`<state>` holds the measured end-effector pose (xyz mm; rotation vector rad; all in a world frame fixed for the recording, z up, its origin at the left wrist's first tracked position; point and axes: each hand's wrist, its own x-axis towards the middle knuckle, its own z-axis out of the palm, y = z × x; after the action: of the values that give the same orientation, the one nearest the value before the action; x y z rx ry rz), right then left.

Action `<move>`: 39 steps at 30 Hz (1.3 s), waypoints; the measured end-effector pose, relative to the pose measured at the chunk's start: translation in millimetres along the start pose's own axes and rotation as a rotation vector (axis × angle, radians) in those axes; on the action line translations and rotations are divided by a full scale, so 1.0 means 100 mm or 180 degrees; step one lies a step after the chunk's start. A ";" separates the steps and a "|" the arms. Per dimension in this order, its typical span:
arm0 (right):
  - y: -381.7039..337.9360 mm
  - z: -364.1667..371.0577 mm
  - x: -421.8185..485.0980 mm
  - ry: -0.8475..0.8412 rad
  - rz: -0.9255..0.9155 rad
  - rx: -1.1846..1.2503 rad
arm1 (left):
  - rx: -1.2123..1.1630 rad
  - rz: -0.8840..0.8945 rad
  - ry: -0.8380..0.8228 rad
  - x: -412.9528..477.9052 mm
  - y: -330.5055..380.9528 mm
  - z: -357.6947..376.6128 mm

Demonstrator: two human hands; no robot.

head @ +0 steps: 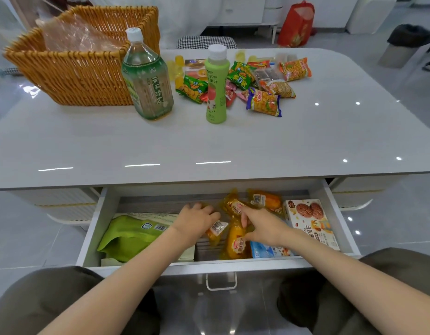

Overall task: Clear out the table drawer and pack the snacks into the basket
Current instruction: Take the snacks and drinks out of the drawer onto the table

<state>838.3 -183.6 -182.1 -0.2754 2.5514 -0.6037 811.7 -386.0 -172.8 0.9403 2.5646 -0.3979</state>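
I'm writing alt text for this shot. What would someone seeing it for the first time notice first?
Probably the open drawer at the near edge, where the left hand and right hand dig among yellow bread packets, between a green bag and a cookie box. Beyond, on the glossy table, a wicker basket stands back left, beside a tea bottle, a green juice bottle and a heap of bright snack packets.

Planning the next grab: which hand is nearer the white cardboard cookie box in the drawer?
Right. The right hand is just left of the white cardboard cookie box, touching yellow bread packets; the left hand is farther left, holding a small orange packet.
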 end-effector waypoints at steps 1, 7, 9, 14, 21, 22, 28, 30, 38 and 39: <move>0.00 -0.04 -0.03 0.0037 -0.0054 0.0108 | -0.0136 -0.0064 0.0016 -0.06 -0.01 -0.07; -0.15 -0.44 -0.28 0.0517 -0.0322 0.0530 | -0.0473 -0.0333 0.0507 -0.50 -0.12 -0.61; -0.22 -0.63 -0.37 0.0748 -0.0324 0.0768 | -0.0674 -0.0415 0.0834 -0.61 -0.19 -0.81; -0.31 -1.00 -0.32 0.1594 0.0052 0.1937 | -0.1138 -0.1040 0.1711 -0.57 -0.49 -0.97; -0.22 -1.10 0.15 0.1765 0.0659 0.3641 | -0.1269 -0.1470 0.2091 -0.18 -0.78 -0.85; -0.24 -1.10 0.19 0.1755 0.0681 0.3807 | -0.1295 -0.1466 0.2138 -0.14 -0.80 -0.84; -0.46 -0.93 0.04 0.2557 0.0009 0.0100 | -0.0527 -0.1301 0.2441 -0.22 -0.55 -0.78; -0.52 -0.82 0.08 0.2298 -0.0157 -0.0712 | -0.0480 -0.1307 0.2158 -0.23 -0.38 -0.74; -0.38 -0.94 0.48 0.1444 -0.0221 -0.0872 | -0.0882 -0.1306 0.1481 0.16 -0.58 -0.72; -0.35 -0.98 0.54 0.1370 -0.0261 -0.0853 | -0.0971 -0.1281 0.1478 0.20 -0.65 -0.70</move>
<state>744.3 -194.8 -112.2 -0.3777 3.0552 -0.3780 736.6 -395.8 -111.0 0.4383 3.1225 0.1324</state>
